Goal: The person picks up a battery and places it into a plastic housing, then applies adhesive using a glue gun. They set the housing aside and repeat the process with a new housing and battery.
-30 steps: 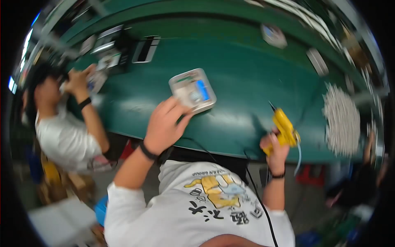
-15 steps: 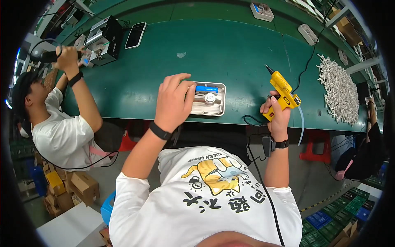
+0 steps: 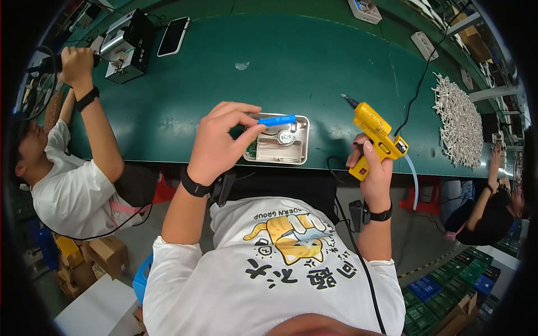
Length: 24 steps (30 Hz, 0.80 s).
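Between the thumb and fingers of my left hand [image 3: 219, 140] is a blue cylindrical battery [image 3: 277, 120], held tilted just over the far side of a white plastic housing [image 3: 305, 140]. Inside that open housing sit a small round part [image 3: 286, 138] and, at the left, a bit of green circuit board [image 3: 252, 150] partly behind my fingers. My right hand [image 3: 374, 162] is wrapped round the handle of a yellow glue gun [image 3: 374, 124]. Its dark nozzle points up and left, well to the right of the housing. A pale glue stick [image 3: 413, 182] curves from its back.
A heap of small white parts [image 3: 457, 120] lies right on the green table [image 3: 314, 61]. At the far left are a phone [image 3: 174, 37] and a black machine [image 3: 131, 47] beside a co-worker [image 3: 73, 151]. The gun's black cord [image 3: 417, 95] runs far right.
My left hand has lifted the blue battery out of its place in the housing and tilted it. The glue gun has moved slightly left.
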{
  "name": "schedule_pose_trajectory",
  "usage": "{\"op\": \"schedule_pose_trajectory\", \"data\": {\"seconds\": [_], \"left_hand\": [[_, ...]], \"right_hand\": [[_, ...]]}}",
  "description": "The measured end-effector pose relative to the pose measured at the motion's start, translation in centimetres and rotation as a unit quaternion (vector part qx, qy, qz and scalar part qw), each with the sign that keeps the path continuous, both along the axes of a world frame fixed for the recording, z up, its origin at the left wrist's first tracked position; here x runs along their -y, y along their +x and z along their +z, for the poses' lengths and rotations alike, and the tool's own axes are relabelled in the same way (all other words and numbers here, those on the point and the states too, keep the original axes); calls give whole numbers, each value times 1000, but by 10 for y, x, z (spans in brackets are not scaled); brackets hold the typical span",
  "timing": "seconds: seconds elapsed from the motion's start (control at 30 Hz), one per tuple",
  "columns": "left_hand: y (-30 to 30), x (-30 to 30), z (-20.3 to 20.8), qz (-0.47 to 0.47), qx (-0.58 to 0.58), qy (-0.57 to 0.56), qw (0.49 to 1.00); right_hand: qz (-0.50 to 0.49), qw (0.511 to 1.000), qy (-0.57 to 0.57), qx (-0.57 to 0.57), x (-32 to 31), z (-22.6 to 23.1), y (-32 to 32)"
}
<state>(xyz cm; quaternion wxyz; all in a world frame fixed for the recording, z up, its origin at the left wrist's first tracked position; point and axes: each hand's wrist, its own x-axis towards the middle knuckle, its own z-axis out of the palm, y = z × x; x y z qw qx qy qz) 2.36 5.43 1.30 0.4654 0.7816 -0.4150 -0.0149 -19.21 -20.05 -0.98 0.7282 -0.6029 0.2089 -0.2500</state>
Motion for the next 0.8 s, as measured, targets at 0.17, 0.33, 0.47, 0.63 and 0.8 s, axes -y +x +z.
{"op": "schedule_pose_trajectory", "data": {"seconds": [0.17,0.33,0.47,0.63,0.8], "left_hand": [[-23,9,-60,103,-206,-221,948],[-32,13,-79,140,-158,-260,942],[-32,9,-81,139,-123,-246,951],[-30,8,-78,127,-126,-245,953],[-30,10,-76,137,-115,-239,954]], "right_hand": [[92,986,-30,-138,-33,29,23],[202,944,-161,-206,-46,38,46],[233,913,-230,-244,-56,46,61],[203,907,-298,-219,-66,42,71],[218,926,-250,-180,-59,45,66]]}}
